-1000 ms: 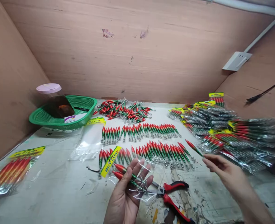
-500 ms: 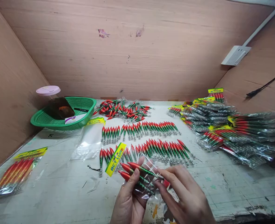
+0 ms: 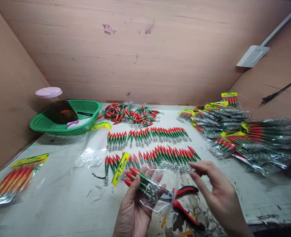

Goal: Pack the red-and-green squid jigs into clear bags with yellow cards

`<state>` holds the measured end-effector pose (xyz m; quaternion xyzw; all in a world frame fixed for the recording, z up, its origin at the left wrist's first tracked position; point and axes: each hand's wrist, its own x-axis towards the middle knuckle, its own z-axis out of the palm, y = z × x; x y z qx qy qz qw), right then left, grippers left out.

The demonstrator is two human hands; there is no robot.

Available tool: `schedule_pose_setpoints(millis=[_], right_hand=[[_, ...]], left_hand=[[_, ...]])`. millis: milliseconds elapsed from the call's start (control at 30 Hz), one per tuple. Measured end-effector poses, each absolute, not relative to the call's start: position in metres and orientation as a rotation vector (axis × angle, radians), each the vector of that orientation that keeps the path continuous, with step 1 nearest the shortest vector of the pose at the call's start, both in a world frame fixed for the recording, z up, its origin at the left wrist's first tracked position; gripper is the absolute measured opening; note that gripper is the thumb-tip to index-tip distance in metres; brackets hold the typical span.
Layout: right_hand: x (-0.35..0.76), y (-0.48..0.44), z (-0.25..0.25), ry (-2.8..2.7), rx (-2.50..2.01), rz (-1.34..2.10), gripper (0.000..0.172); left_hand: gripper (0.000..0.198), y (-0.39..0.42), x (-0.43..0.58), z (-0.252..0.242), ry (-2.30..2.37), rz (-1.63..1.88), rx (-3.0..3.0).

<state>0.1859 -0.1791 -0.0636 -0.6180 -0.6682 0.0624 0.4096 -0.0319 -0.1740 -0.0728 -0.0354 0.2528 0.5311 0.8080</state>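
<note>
My left hand (image 3: 137, 200) is closed around a clear plastic bag (image 3: 160, 204) with a yellow "BCT LURE" header (image 3: 120, 169). Inside lie a few red-and-green squid jigs (image 3: 141, 181), their hook ends toward the bag's open right side. Off to the right, my right hand (image 3: 216, 192) is apart from the bag, thumb and forefinger parted, nothing visible between them. Its fingertips hover by the right end of the front row of squid jigs (image 3: 170, 156). Pliers (image 3: 189, 214) with red-and-black handles lie on the table, partly behind the bag.
A second row of jigs (image 3: 147, 136) lies farther back, with a loose jig pile (image 3: 130, 115) behind. Packed bags (image 3: 264, 141) are heaped at right. Empty header bags (image 3: 93, 148), a green basket (image 3: 86, 130) and a packet of orange jigs (image 3: 16, 181) are at left.
My right hand has left the bag and moved right, its fingers parting. The pliers have come into view. My left hand still holds the bag, now a little farther left.
</note>
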Motion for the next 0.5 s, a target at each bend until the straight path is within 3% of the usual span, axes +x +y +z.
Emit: schedule_pose_setpoints(millis=[133, 200, 367, 500], right_hand=[[0.254, -0.162, -0.100, -1.444, -1.938, -0.039, 0.055], [0.276, -0.157, -0.116, -1.426, -1.990, -0.032, 0.060], [0.287, -0.149, -0.139, -1.415, -2.074, 0.008, 0.042], [0.284, -0.138, -0.139, -1.373, -2.070, 0.041, 0.041]], left_hand=[[0.030, -0.169, -0.039, -0.073, 0.522, 1.169, -0.032], [0.037, -0.167, -0.040, -0.075, 0.515, 1.164, -0.064], [0.049, -0.168, -0.036, -0.076, 0.582, 1.172, -0.122], [0.050, -0.170, -0.031, -0.067, 0.719, 1.187, -0.123]])
